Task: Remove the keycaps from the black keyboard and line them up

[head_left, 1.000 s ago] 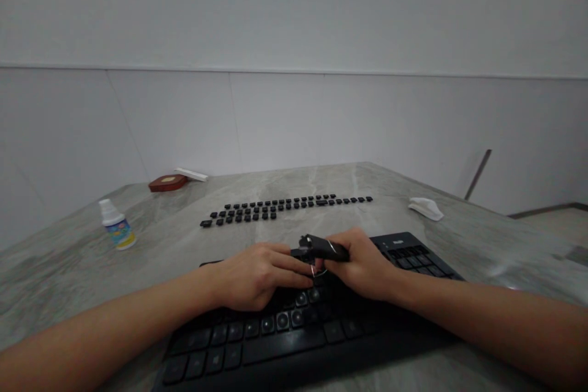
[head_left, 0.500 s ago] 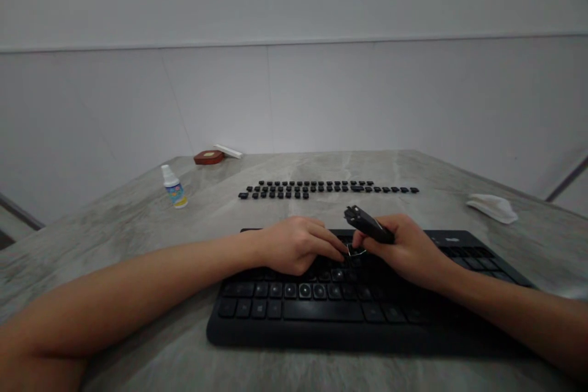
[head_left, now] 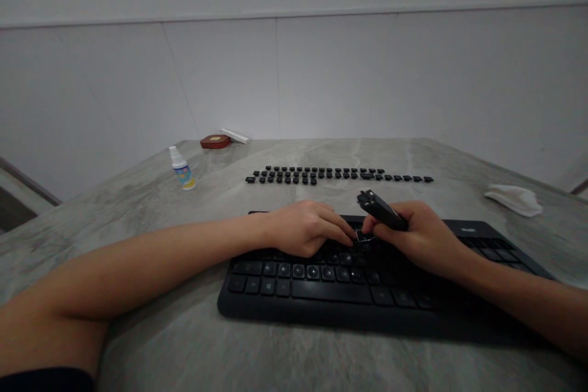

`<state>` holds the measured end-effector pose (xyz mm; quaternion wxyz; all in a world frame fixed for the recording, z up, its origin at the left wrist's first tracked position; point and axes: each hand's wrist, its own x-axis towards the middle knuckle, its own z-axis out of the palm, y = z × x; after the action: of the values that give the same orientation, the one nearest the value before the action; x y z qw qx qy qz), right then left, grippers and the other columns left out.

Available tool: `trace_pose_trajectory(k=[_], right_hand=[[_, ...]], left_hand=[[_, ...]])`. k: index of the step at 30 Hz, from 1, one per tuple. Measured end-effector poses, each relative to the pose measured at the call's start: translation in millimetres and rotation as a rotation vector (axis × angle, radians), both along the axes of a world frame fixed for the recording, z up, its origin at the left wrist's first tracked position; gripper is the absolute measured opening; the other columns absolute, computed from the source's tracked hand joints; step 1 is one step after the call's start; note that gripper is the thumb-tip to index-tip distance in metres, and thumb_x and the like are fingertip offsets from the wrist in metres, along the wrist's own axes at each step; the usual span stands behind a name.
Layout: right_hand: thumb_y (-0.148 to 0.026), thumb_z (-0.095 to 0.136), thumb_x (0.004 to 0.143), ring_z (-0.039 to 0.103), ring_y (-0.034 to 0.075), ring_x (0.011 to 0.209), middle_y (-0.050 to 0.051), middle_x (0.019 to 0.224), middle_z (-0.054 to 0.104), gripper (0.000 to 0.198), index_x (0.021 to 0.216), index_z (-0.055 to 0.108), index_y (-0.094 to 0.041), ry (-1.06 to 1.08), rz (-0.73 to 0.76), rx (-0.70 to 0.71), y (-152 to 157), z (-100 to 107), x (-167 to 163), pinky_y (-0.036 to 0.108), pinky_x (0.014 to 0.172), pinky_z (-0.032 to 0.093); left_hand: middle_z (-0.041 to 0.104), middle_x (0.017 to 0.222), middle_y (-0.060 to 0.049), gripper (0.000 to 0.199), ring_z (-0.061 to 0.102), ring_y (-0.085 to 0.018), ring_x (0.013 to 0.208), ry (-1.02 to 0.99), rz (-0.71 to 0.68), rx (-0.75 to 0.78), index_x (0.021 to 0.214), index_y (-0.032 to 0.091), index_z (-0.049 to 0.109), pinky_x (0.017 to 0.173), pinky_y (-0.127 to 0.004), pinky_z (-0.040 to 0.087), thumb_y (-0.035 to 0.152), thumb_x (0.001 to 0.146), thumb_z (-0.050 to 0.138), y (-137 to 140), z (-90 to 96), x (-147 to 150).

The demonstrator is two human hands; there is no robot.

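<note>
A black keyboard (head_left: pixel 331 291) lies in front of me, with keycaps off part of its upper area. My right hand (head_left: pixel 425 236) is closed round the black handle of a keycap puller (head_left: pixel 384 212). The puller's thin wire end reaches down to the keys, and its other end points up and away to the left. From the left, my left hand (head_left: pixel 310 228) rests on the keyboard with bent, slightly spread fingers. Its fingertips are right beside the wire, perhaps touching it; the thumb is mostly hidden. Whatever key sits under the wire is too dark to make out.
Loose black keycaps (head_left: pixel 340 175) stand in rows behind the keyboard. A white spray bottle (head_left: pixel 184 170) is at the left, with a reddish-brown case (head_left: pixel 215 141) and a white strip (head_left: pixel 235 136) farther back. A folded white cloth (head_left: pixel 513 199) lies at the right.
The whole view has shifted, so everything appears higher and slightly to the right. Both hands and the puller keep nearly the same place on the keyboard.
</note>
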<state>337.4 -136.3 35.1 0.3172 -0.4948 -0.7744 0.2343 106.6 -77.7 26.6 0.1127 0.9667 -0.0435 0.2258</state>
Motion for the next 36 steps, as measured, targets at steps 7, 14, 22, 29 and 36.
trace_pose_trajectory(k=[7, 14, 22, 29, 36], right_hand=[[-0.031, 0.053, 0.074, 0.062, 0.018, 0.055, 0.001, 0.058, 0.066, 0.023, 0.065, 0.071, -0.02, -0.003, 0.022, 0.038, -2, 2, -1, 0.028, 0.054, 0.047], [-0.027, 0.051, 0.076, 0.062, 0.017, 0.054, 0.0, 0.058, 0.067, 0.023, 0.066, 0.071, -0.018, -0.042, 0.024, 0.132, -5, 3, -4, 0.025, 0.052, 0.046], [-0.021, 0.052, 0.072, 0.051, 0.013, 0.048, 0.0, 0.048, 0.055, 0.02, 0.055, 0.061, -0.017, -0.236, 0.056, 0.365, -15, 0, -4, 0.023, 0.049, 0.034], [-0.017, 0.056, 0.071, 0.056, 0.017, 0.053, 0.003, 0.057, 0.064, 0.024, 0.084, 0.075, -0.015, -0.426, 0.039, 0.494, -21, -6, -7, 0.026, 0.056, 0.037], [-0.02, 0.057, 0.083, 0.058, 0.017, 0.07, 0.01, 0.079, 0.072, 0.027, 0.104, 0.073, -0.011, -0.622, -0.157, 0.48, -43, 2, -14, 0.028, 0.064, 0.032]], left_hand=[[0.071, 0.115, -0.012, 0.047, 0.067, -0.019, 0.1, 0.006, 0.012, 0.022, 0.103, 0.008, 0.071, 0.094, -0.032, 0.054, -0.006, 0.073, 0.038, 0, 1.1, 0], [0.07, 0.118, -0.01, 0.046, 0.066, -0.019, 0.105, 0.07, 0.063, 0.072, 0.105, 0.012, 0.07, 0.096, -0.032, 0.054, -0.005, 0.075, 0.04, -1, 1.4, -3], [0.071, 0.112, -0.011, 0.036, 0.067, -0.022, 0.098, 0.109, 0.258, 0.371, 0.105, 0.013, 0.07, 0.086, -0.035, 0.056, 0.0, 0.082, 0.046, -33, 14.7, -11], [0.07, 0.109, -0.012, 0.034, 0.064, -0.021, 0.091, -0.082, 0.421, 0.402, 0.105, 0.013, 0.068, 0.082, -0.038, 0.055, 0.002, 0.082, 0.045, -122, 34.5, -58], [0.072, 0.087, -0.006, 0.029, 0.066, -0.016, 0.074, -0.4, 0.642, 0.289, 0.087, 0.019, 0.069, 0.065, -0.03, 0.055, 0.001, 0.081, 0.046, -218, 6.5, -127]])
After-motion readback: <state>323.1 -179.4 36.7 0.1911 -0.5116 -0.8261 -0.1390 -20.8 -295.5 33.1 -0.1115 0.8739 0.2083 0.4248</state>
